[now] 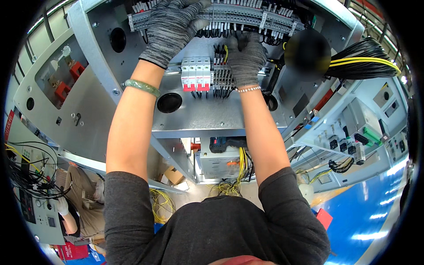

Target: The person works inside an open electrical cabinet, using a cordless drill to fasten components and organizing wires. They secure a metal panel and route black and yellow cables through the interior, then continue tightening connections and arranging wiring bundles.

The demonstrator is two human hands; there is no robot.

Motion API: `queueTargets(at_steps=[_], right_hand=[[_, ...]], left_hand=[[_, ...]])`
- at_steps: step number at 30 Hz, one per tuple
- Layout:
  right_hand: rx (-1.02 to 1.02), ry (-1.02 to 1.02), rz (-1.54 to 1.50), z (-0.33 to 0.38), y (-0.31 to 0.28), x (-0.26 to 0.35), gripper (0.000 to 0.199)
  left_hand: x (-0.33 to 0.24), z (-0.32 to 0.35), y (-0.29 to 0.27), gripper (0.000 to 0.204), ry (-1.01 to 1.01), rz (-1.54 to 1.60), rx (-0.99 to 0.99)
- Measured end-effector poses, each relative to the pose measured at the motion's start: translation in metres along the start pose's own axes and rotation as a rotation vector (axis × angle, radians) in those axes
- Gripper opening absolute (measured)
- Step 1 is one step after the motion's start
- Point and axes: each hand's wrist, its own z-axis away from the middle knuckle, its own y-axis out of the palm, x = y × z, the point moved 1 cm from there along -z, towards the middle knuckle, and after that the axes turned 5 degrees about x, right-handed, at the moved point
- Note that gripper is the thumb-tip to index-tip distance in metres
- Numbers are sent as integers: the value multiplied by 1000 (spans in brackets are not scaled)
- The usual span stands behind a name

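Observation:
Both my hands wear grey knit gloves and reach into an open metal cabinet. My left hand [171,32] lies over the left part of a long grey terminal strip [238,14], fingers stretched to the right and thumb apart. Just below the strip, my right hand [248,57] has its fingers curled in among short black wires with white sleeves; what they pinch is hidden. Left of my right wrist sit white circuit breakers [195,73] with red levers. Beside them is a row of smaller terminal blocks [222,76], partly behind my right hand.
A thick black and yellow wire bundle [366,62] hangs at the right. Below the cabinet shelf [198,123] lies a power drill [225,143] on a pale box. Yellow wires [162,205] are coiled on the floor. At the lower left, a co-worker's gloved hand [62,206] touches another panel.

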Motion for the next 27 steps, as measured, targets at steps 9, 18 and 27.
queueTargets(at_steps=[9, 18, 27], right_hand=[[390, 313, -461, 10, -13, 39, 36], [413, 798, -982, 3, 3, 53, 22], [208, 880, -1089, 2, 11, 57, 20]], left_hand=[[7, 2, 5, 47, 14, 10, 15], [8, 4, 5, 48, 16, 46, 13], [6, 4, 5, 48, 15, -2, -6]])
